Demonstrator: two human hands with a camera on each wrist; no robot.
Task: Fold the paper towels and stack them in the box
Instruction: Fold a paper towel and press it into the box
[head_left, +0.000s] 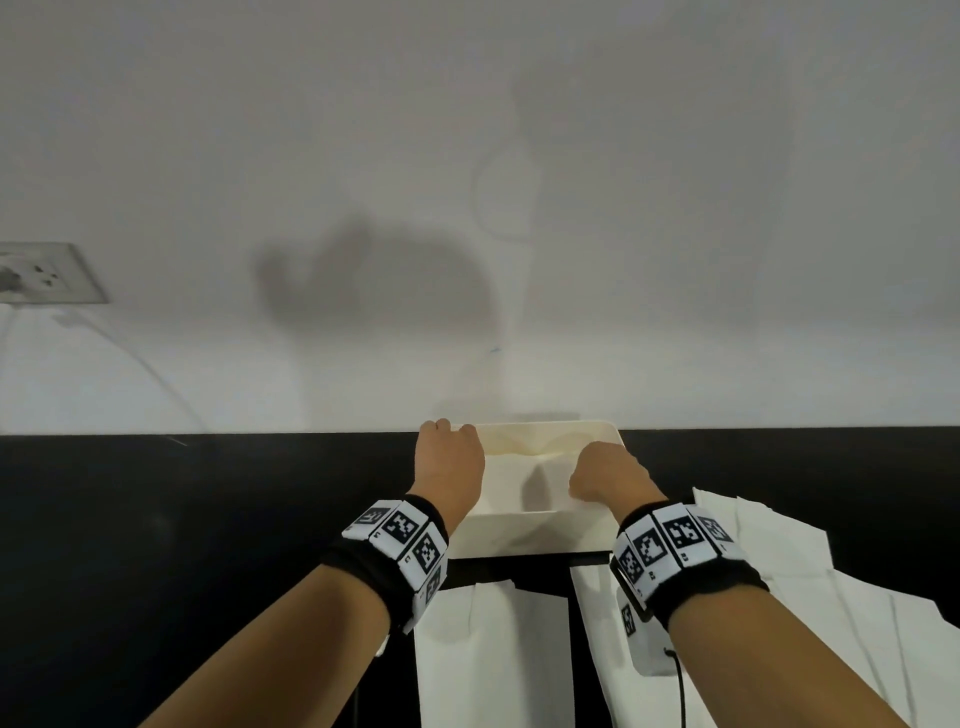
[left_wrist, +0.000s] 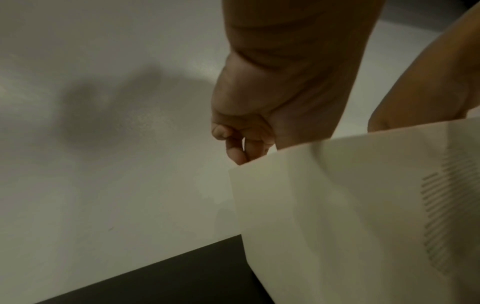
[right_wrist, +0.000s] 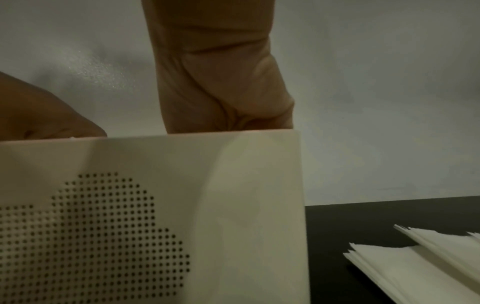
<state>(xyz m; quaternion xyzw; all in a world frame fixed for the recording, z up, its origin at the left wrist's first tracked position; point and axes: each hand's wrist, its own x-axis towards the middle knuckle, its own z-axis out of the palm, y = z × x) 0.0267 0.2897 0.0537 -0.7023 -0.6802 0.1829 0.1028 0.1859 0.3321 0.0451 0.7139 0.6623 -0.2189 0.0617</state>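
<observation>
A cream box with a dotted front stands at the back of the black table, against the wall. A folded white paper towel lies inside it between my two hands. My left hand is at the box's left far corner; in the left wrist view its fingers are curled together and dip behind the box wall where the towel's left end lies. My right hand reaches down into the right side of the box. In the right wrist view the box wall hides the fingers of this hand.
Two flat paper towels lie in front of the box, under my wrists. A loose pile of towels spreads over the table at the right. A wall socket with a white cable is at the far left.
</observation>
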